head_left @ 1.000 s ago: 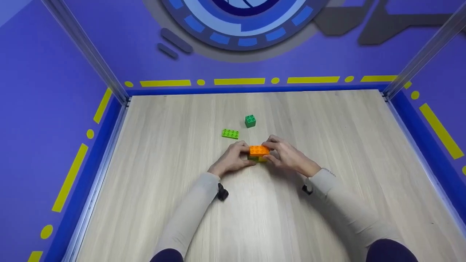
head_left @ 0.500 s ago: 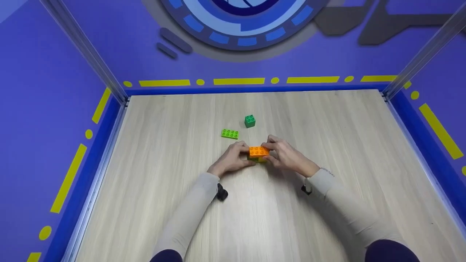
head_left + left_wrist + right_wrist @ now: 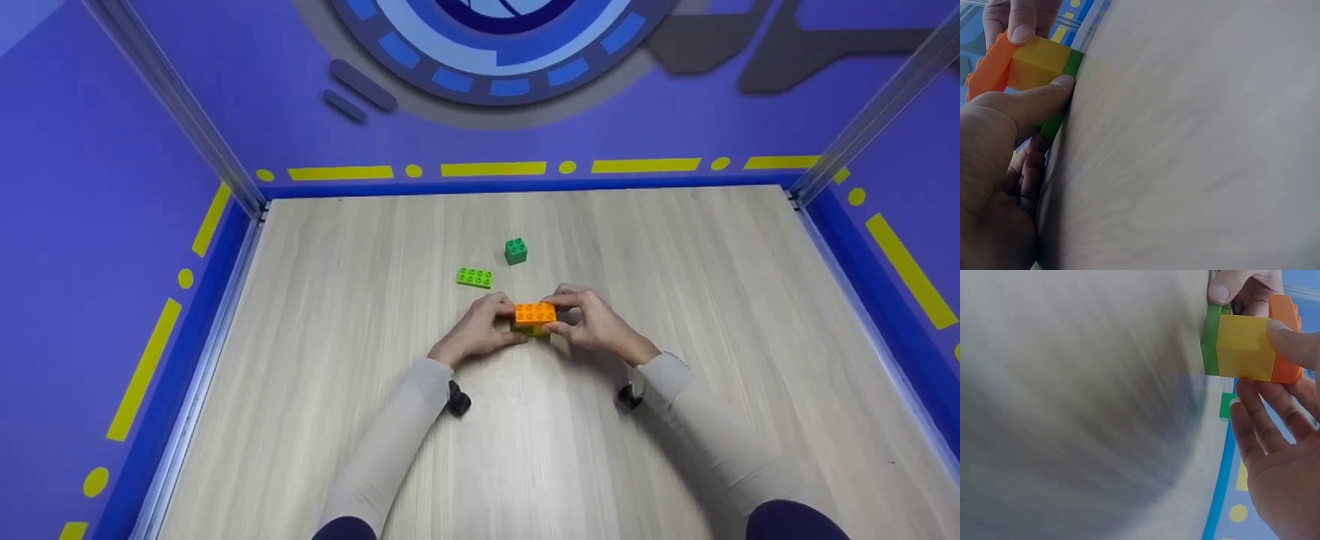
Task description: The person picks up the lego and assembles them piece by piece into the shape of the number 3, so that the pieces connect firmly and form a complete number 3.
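A small stack of toy building bricks stands on the wooden table in front of me. A flat green brick (image 3: 1210, 340) is at its bottom, a yellow brick (image 3: 1244, 349) sits on that, and an orange brick (image 3: 535, 313) with studs lies across the top, overhanging the yellow one to the left. My left hand (image 3: 478, 324) grips the flat green brick low down, thumb on the near side. From the right, my right hand (image 3: 600, 324) pinches the orange brick, its thumb where orange meets yellow. Some fingertips are hidden behind the bricks.
A lime-green flat brick (image 3: 474, 277) lies beyond my left hand. Just past it, slightly right, stands a darker green block (image 3: 515, 251). Blue panels (image 3: 480, 142) with yellow markings wall the table (image 3: 360, 247) at the back and sides.
The stack and my left hand stay in place. My right hand has shifted a little, its fingers drawn back so that more of the orange brick's top shows.
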Demonstrator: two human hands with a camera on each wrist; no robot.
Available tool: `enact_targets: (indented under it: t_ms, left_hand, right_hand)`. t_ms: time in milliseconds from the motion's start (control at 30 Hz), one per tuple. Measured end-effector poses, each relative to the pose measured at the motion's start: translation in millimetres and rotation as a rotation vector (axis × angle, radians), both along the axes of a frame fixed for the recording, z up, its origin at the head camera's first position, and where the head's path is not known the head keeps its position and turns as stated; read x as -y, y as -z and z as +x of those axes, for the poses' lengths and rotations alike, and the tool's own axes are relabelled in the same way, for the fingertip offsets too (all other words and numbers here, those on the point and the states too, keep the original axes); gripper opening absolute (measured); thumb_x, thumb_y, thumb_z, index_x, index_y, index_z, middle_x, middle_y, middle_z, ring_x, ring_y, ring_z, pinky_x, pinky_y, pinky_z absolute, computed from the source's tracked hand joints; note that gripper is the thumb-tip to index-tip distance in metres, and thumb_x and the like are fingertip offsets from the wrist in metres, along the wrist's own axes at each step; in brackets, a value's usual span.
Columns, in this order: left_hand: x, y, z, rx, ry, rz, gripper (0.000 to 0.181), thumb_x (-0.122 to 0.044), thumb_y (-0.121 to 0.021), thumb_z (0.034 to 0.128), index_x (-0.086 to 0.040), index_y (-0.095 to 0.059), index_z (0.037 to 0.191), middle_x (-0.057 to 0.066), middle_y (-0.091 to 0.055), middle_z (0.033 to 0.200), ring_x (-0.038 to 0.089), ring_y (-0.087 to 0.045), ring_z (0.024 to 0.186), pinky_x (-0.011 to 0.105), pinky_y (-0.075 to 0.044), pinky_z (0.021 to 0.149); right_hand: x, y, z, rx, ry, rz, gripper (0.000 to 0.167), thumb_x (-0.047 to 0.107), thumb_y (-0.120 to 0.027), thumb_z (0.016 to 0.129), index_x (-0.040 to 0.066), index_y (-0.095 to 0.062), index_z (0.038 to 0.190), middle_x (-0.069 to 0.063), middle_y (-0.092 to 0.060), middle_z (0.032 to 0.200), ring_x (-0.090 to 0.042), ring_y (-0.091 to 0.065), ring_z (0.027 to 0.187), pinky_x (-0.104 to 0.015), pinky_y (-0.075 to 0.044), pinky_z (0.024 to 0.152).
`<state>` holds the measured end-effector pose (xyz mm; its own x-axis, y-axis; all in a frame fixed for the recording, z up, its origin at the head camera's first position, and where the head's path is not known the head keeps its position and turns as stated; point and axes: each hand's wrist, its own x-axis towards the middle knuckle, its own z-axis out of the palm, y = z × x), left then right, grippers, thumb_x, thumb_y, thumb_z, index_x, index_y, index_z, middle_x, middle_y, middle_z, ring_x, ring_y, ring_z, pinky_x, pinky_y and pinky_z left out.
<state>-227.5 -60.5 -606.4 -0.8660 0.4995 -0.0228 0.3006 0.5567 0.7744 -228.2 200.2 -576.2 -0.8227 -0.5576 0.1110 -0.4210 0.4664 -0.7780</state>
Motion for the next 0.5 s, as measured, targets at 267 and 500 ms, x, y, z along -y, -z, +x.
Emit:
enact_targets:
  t_ms: [267,500]
  left_hand:
    - [-0.4,-0.1,-0.1,-0.028,0.008,0.014,0.036,-0.03,-0.089,0.0901,-0.013,-0.08,0.121,0.0,-0.063,0.109,0.014,-0.05,0.098,0.029,-0.041,0.088]
    - [-0.4,-0.9,2.2,-0.012,0.004,0.03,0.033,-0.028,-0.088,0.091,-0.015,-0.08,0.12,0.0,-0.063,0.109,0.015,-0.05,0.098,0.029,-0.041,0.086]
  right_hand:
    - [0.6,2.1,1.1,0.115,0.048,-0.087,0.032,0.014,-0.087,0.091,0.014,-0.08,0.123,-0.004,-0.074,0.118,-0.024,-0.069,0.111,-0.053,-0.056,0.107]
    - [-0.8,5.6,2.9,0.197,0.081,-0.14,0.033,0.015,-0.087,0.091,0.014,-0.079,0.123,-0.006,-0.075,0.121,-0.027,-0.07,0.112,-0.054,-0.055,0.108]
